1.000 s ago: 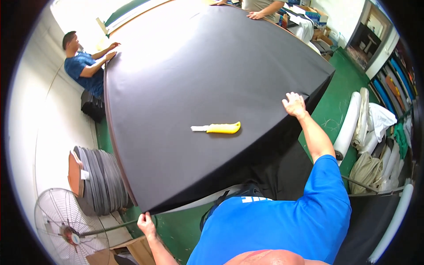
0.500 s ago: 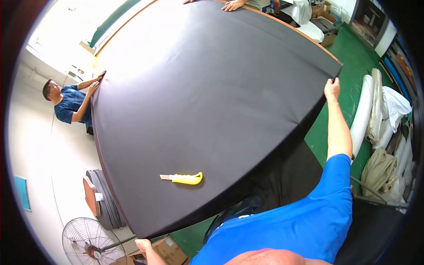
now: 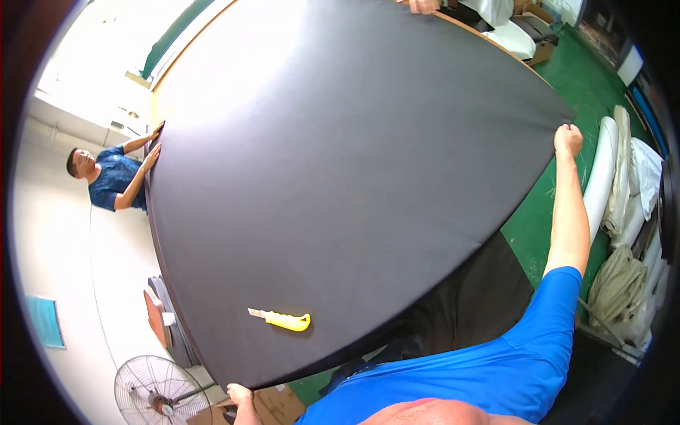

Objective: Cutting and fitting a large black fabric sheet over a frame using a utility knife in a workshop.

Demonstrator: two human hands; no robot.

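The fingers of the right hand [image 3: 568, 141] are closed in a fist, knuckles up, gripping the far right corner of a large dark sheet [image 3: 368, 184]. The fingertips are tucked out of sight, and the arm is stretched nearly straight. The fingers of the left hand [image 3: 240, 394] are bunched together at the sheet's near left corner, holding its edge; their tips are hidden there too. The two hands are spread wide apart, with the sheet's near edge running in a long curve between them.

The sheet lies broad and mostly smooth over a table, whose light wooden edge [image 3: 496, 46] shows along the far right side. A yellow utility knife [image 3: 287, 321] rests on the sheet near the left hand but apart from it, blade out and pointing left. Below the near edge, more dark cloth [image 3: 489, 283] spreads in front of the blue shirt [image 3: 453, 368].

At the left side, a co-worker [image 3: 113, 173] in a dark blue top sets both hands on the sheet's edge, fingers extended. At the top, another person's hand [image 3: 423, 6] touches the far edge, cut off by the frame.

Beyond the left hand stand a round fan [image 3: 163, 404], a cardboard box [image 3: 280, 405] and some upright panels [image 3: 157, 319]. Past the right arm, a white roll [image 3: 602, 163] lies on the green floor [image 3: 528, 241].
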